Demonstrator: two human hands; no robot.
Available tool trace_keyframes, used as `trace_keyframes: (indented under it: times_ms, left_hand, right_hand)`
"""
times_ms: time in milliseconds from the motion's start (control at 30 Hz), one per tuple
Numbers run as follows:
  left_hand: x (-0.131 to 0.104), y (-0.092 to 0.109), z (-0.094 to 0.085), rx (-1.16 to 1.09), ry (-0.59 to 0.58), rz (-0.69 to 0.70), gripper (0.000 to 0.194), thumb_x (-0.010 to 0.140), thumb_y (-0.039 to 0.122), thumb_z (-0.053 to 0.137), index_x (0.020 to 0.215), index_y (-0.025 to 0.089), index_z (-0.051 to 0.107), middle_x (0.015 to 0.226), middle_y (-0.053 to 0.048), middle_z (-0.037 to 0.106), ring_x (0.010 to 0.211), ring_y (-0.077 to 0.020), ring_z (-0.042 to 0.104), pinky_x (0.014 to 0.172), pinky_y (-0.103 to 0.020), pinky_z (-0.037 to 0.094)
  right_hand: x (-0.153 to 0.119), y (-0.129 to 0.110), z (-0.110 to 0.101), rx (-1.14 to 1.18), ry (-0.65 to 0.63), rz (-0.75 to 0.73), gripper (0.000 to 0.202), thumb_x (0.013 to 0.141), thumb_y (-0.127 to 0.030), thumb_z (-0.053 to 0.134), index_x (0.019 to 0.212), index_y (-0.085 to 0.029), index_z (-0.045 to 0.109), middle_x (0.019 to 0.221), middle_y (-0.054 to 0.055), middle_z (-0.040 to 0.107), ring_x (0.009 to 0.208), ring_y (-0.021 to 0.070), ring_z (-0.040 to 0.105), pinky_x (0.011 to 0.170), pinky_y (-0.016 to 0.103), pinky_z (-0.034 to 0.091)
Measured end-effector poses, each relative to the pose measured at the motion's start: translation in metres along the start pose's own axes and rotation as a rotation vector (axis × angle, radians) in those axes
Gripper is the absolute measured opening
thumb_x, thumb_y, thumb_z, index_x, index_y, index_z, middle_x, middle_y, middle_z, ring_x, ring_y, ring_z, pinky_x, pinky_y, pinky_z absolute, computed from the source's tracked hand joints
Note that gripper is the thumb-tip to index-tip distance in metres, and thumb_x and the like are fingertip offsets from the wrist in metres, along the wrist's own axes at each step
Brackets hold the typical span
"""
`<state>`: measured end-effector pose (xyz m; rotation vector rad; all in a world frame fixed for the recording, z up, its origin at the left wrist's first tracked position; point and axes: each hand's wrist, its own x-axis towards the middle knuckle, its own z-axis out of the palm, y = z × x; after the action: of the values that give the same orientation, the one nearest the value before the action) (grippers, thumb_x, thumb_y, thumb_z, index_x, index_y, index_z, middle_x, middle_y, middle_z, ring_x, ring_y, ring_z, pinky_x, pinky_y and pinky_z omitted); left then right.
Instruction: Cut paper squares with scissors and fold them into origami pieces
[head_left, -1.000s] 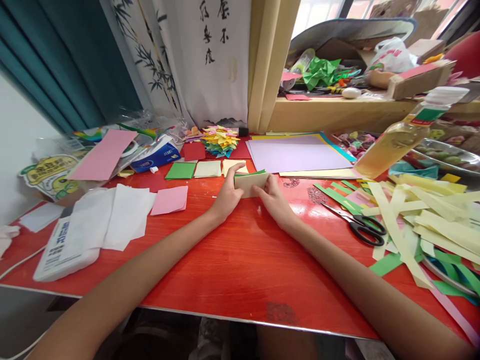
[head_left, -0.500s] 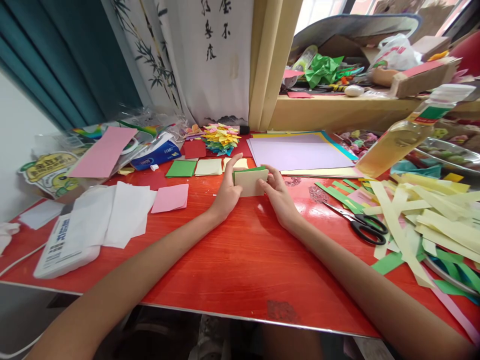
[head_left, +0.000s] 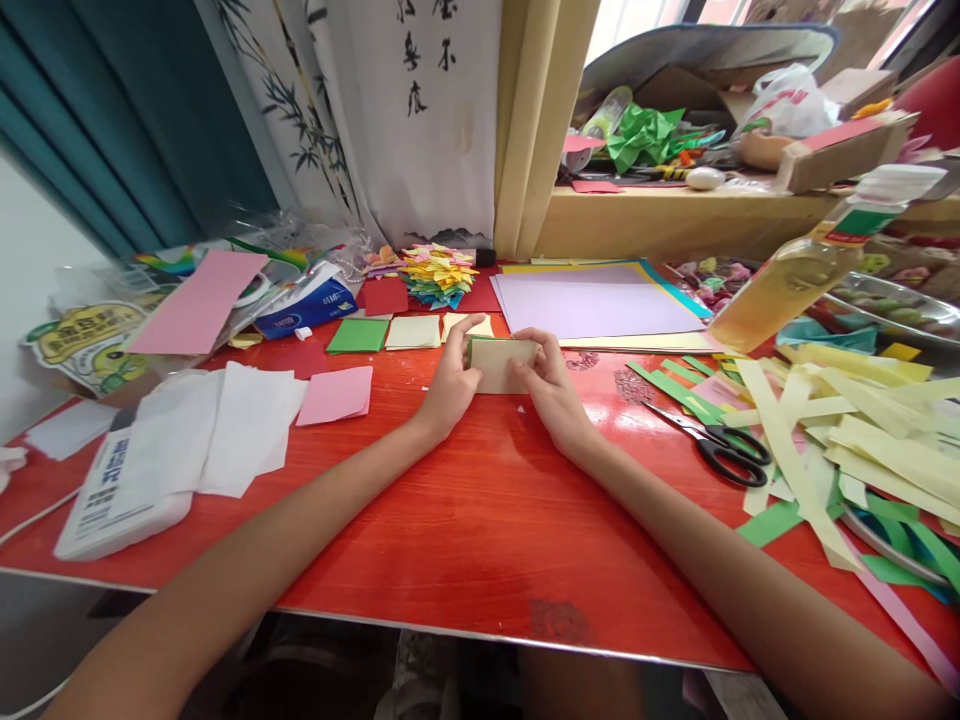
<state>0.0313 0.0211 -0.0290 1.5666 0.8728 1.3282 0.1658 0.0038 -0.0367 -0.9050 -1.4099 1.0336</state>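
Between my two hands a small stack of paper squares (head_left: pixel 495 366) stands on edge, pale yellow in front with a thin green edge behind its top. My left hand (head_left: pixel 451 378) grips the left side, thumb at the front and fingers behind. My right hand (head_left: pixel 551 388) holds the right side, its thumb pressed on the pale face. Just behind lie a green square stack (head_left: pixel 358 336) and a cream square stack (head_left: pixel 412 332), with another pale stack (head_left: pixel 471 324) partly hidden by my left hand. Pink squares (head_left: pixel 334 396) lie to the left.
Black-handled scissors (head_left: pixel 729 452) and paper strips (head_left: pixel 862 430) cover the right side. Large lilac sheets (head_left: pixel 600 300) lie at the back, near a tilted-looking bottle (head_left: pixel 795 275). At left are white tissues (head_left: pixel 244 430) on a white box (head_left: pixel 120 510) and a blue packet (head_left: pixel 307 312).
My right fingers have shifted in over the stack's top edge, and less of the green paper shows. The whole view has moved slightly.
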Motion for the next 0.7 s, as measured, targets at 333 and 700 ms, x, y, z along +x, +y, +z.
trace_keyframes:
  times_ms: [333,700]
  left_hand:
    - [-0.0008,-0.0015,-0.0018,0.046,-0.061,0.030,0.057,0.060,-0.001,0.036,0.111,0.022,0.048,0.111,-0.001,0.054,0.093,-0.0137,0.052,0.075,-0.025,0.043]
    - [0.0001,-0.0089,-0.0025,-0.008,0.004,-0.132,0.055,0.064,0.005,0.045,0.115,0.024,0.044,0.109,-0.003,0.052,0.091,-0.0167,0.052,0.075,-0.029,0.045]
  right_hand:
    - [-0.0003,0.0042,-0.0005,-0.066,0.052,-0.017,0.036,0.080,-0.022,0.045,0.113,-0.029,0.033,0.118,0.004,0.043,0.100,0.0166,0.047,0.087,0.032,0.042]
    - [0.0026,0.0071,0.0014,-0.085,-0.015,0.066,0.048,0.076,-0.020,0.049,0.118,-0.024,0.026,0.115,0.007,0.045,0.106,0.0201,0.047,0.091,0.037,0.041]
